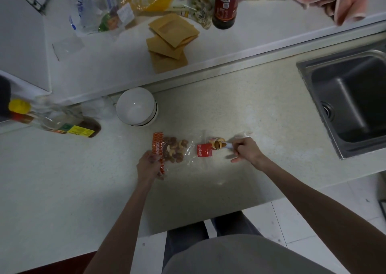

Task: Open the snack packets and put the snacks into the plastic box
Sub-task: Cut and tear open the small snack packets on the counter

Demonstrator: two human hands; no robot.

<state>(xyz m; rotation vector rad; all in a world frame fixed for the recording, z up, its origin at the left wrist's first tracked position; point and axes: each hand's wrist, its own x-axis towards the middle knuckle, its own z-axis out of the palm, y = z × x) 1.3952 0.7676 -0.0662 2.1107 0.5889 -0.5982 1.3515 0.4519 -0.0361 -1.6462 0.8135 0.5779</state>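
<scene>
1. Centre of the frame, on the speckled counter (240, 115): two snack packets lie side by side, and each of your hands has hold of one.

2. Your left hand (148, 165) curls its fingers (153, 158) round the lower end of the orange-striped nut packet (170, 151). Its sealed orange strip runs up and down the picture, and the clear pouch of nuts bulges off to the right of the strip.

3. Your right hand (246, 149) pinches the clear right end of the red-labelled packet (211, 147), with one finger stretched out low toward the counter. This packet's long axis runs left to right, red label at the left end, snacks in the middle, your grip at the right.

4. The two packets are just beside each other, the loose film of the nut packet reaching toward the red label; whether they touch cannot be told.

5. The relation to mind: each packet lies inboard of the hand that holds it, so you would have to bring both hands onto one packet to tear it. The nut packet's strip sits nearer your left hand, the red one nearer your right.

6. No plastic box can be made out for certain in this view. A stack of white bowls (136, 106) stands above the packets, left of centre, and the sink (344, 104) fills the right edge.

7. Neither packet looks open yet, by this reading.
</scene>
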